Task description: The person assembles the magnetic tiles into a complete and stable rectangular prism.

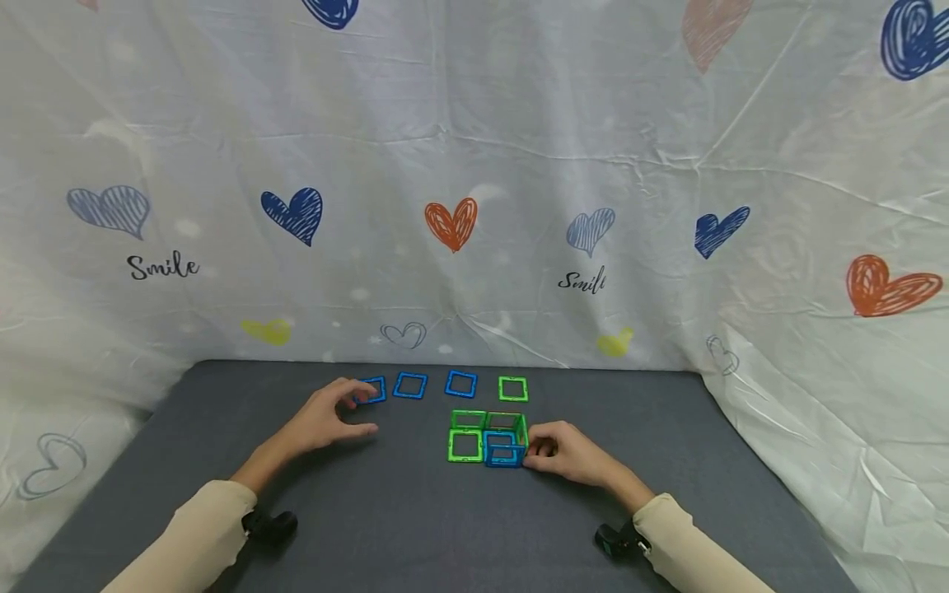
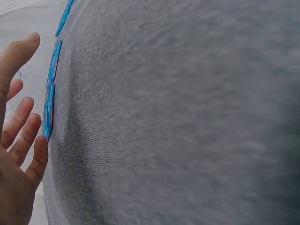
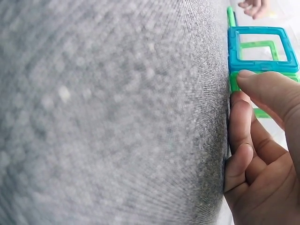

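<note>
My left hand (image 1: 326,416) reaches over the leftmost blue square frame tile (image 1: 376,389), its fingers spread and thumb apart. In the left wrist view, the blue tile (image 2: 48,112) lies close beside the fingertips. My right hand (image 1: 567,453) is at the right side of a small structure of magnetic frame tiles. Its thumb and curled fingers pinch the green side tile (image 3: 234,82), next to an upright blue tile (image 3: 260,65). The structure has green tiles standing at the back (image 1: 469,420), a green tile (image 1: 465,458) at front left and blue ones at front right.
Behind the structure, two more blue square tiles (image 1: 410,385) and one green square tile (image 1: 513,389) lie in a row on the grey cloth-covered table (image 1: 415,527). A white curtain (image 1: 511,165) with printed hearts hangs along the table's far edge.
</note>
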Demonstrator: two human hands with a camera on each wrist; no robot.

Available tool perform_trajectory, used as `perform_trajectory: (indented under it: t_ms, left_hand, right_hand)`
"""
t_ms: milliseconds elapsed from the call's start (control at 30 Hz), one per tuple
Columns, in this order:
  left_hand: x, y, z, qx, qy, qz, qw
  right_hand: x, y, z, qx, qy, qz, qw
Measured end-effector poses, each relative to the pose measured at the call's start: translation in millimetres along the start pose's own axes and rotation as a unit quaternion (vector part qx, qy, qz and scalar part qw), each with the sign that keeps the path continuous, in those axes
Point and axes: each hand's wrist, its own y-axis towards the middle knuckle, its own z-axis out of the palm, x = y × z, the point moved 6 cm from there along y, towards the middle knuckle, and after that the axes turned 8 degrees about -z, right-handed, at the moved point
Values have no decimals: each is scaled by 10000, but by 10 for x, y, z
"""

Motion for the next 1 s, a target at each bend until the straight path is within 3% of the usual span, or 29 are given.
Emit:
perform_trajectory:
  t_ms: [200,533,833,1000]
  left_hand:
    - [118,121,-14,19,73,-291,9995]
    - [299,169,-120,-123,260,-515,9983]
    - [368,275,-98,62,362,-876,9955]
    - [367,309,-84,70,469,-875,9950]
  right_hand:
    - [1,3,6,15,-18,-8,10000]
    - [-29,5,9,44,-27,36,10000]
    - [-46,1,5,24,-16,90,10000]
    - [-51,6,6,44,-66,77,9999]
